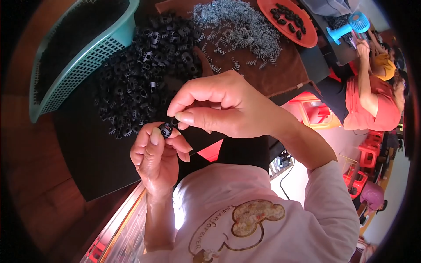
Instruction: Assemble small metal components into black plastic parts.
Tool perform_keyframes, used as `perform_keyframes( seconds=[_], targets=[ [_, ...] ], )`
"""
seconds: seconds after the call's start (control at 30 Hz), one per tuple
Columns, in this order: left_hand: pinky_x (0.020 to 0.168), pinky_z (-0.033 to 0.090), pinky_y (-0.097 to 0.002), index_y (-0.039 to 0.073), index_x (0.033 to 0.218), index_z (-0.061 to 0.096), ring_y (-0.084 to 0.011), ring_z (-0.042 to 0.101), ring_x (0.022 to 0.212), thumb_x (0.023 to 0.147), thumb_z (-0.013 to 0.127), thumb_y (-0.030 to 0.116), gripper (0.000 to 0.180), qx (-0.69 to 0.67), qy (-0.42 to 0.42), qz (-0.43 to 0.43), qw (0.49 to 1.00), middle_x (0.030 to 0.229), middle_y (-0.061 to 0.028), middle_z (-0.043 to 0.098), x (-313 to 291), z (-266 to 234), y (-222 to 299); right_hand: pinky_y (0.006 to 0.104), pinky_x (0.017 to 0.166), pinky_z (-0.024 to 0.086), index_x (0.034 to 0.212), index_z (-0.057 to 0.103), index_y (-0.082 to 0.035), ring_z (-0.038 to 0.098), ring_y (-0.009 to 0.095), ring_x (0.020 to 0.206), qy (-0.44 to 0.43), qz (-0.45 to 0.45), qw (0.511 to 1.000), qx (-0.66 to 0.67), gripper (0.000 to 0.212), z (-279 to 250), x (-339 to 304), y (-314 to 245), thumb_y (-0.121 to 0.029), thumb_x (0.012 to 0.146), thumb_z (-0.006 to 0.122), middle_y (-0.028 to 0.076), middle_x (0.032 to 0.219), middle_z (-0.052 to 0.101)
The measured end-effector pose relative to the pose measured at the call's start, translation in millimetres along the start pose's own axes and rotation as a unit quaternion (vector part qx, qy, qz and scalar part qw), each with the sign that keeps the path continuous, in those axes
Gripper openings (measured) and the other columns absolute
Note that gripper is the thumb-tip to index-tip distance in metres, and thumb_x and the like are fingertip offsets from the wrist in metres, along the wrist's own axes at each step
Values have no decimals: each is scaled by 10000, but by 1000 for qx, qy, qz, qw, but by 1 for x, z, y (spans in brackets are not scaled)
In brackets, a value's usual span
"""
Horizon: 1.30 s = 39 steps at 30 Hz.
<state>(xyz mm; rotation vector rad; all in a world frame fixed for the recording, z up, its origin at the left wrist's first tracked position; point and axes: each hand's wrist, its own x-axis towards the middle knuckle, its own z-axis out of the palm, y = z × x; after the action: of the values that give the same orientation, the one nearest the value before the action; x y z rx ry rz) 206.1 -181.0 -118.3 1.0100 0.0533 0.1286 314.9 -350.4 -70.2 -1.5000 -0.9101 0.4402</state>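
Note:
Between its thumb and fingers, my left hand [153, 155] grips a small black plastic part [165, 129] with cut-out openings. My right hand [219, 107] is just above and to the right, thumb and forefinger pinched together close to the part. Whatever those fingertips hold, if anything, is too small to make out. Beyond both hands spreads a heap of similar black plastic parts [149, 65] on the dark table. Small metal coil springs [245, 30] lie piled on a brown cloth [280, 74] to the far right of that heap.
A green plastic basket [83, 65] with dark contents stands at the left. An orange plate [307, 37] holds several black pieces at the back. A blue fan [353, 27] is at the upper right, near people seated in orange [368, 101]. Red stools [368, 155] stand behind them.

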Motion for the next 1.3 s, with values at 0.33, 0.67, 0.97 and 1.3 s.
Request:
perform_keyframes(
  seconds=[0.33,0.67,0.97,1.3],
  targets=[
    [515,493,-247,-44,1021,590,-152,620,626,1019,481,251,314,23,-4,-6,1000,774,-118,654,1,2,0,202,561,405,944,606,6,514,31,653,-38,77,991,107,78,1,-2,6,-65,924,632,-6,776,619],
    [511,483,-234,-55,1011,603,-138,600,580,1009,516,224,292,29,2,-18,999,743,-118,654,2,6,1,220,498,393,864,603,20,512,46,590,-55,130,978,154,74,-9,3,2,-31,845,653,8,680,594],
    [486,460,-215,-74,1001,641,-101,566,549,984,572,189,273,77,-10,-12,997,724,-98,653,1,5,1,216,550,400,870,596,6,503,34,655,-101,130,980,112,63,-14,2,2,-21,880,653,-10,754,595],
    [420,387,-199,-56,991,653,-97,513,475,983,566,203,274,104,16,-1,994,705,-88,639,-2,11,1,252,575,423,855,574,15,529,74,663,-104,57,989,94,59,-10,2,4,5,869,630,25,760,612]
  ],
)
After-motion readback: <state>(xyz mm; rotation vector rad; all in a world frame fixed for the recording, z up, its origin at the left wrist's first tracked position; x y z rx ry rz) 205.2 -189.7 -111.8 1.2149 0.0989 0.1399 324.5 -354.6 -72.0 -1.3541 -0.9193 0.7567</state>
